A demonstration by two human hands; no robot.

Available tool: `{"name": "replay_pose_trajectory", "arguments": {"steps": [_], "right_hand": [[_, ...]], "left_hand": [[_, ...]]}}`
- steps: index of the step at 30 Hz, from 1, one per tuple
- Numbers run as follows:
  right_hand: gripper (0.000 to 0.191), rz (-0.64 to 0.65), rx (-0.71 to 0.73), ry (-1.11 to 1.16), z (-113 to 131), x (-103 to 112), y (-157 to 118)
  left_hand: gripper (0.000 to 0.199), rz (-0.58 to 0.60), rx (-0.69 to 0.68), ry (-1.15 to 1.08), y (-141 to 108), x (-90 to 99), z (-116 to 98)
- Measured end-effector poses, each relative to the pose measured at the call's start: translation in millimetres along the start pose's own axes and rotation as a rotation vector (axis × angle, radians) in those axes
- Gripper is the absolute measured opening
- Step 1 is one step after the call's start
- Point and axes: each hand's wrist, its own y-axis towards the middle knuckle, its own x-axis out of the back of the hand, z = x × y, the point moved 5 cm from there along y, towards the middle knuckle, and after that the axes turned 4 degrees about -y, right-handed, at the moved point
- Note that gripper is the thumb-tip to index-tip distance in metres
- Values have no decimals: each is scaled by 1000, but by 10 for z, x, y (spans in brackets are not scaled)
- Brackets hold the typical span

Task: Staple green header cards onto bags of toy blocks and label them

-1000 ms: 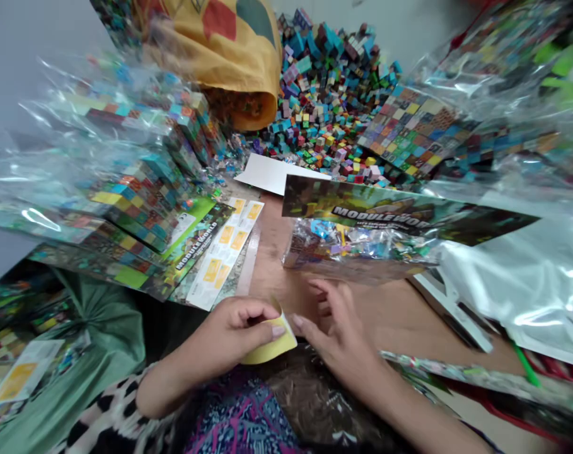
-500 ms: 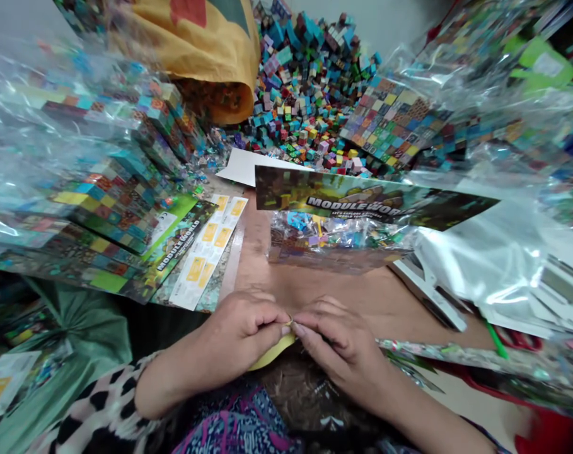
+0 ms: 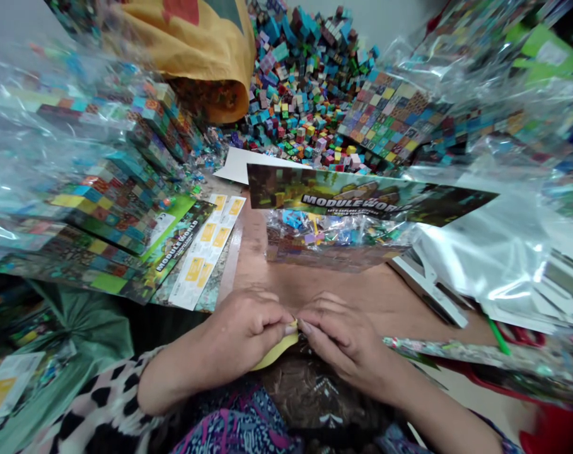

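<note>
My left hand (image 3: 239,331) pinches a thin yellow strip of paper or film (image 3: 277,353) between thumb and forefinger; the strip curves down below the hand, towards my lap. Close beside its upper end, my right hand (image 3: 345,337) has thumb and forefinger pressed together. Whatever those fingertips grip is too small to make out. Both hands are at the near edge of the brown tabletop (image 3: 309,287). Beyond them stands a clear bag of small colourful parts (image 3: 338,233) with a printed "Moduleworld" header card (image 3: 366,195).
Sticker sheets (image 3: 205,246) and bagged block sets (image 3: 120,195) lie at left. A grey metal tool, perhaps a stapler (image 3: 428,284), and red-handled scissors (image 3: 527,335) are at right. Behind are a heap of small blocks (image 3: 309,94) and a yellow sack (image 3: 210,57).
My right fingertips have drawn slightly away from the strip's upper end, leaving a small gap to my left thumb. The left hand still pinches the strip. The view has shifted slightly.
</note>
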Motion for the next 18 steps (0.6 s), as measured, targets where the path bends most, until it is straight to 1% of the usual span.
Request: {"name": "replay_pose_trajectory", "arguments": {"steps": [6, 12, 16, 18], "right_hand": [[14, -19, -17, 28, -19, 2, 2], [18, -35, -14, -27, -13, -26, 6], [19, -131, -37, -151, -7, -25, 6], [19, -194, -92, -164, -39, 2, -4]], "left_hand": [[26, -6, 24, -34, -1, -16, 22], [27, -35, 9, 40, -4, -45, 42], [26, -79, 13, 1, 0, -40, 21], [26, -91, 73, -65, -28, 14, 37]]}}
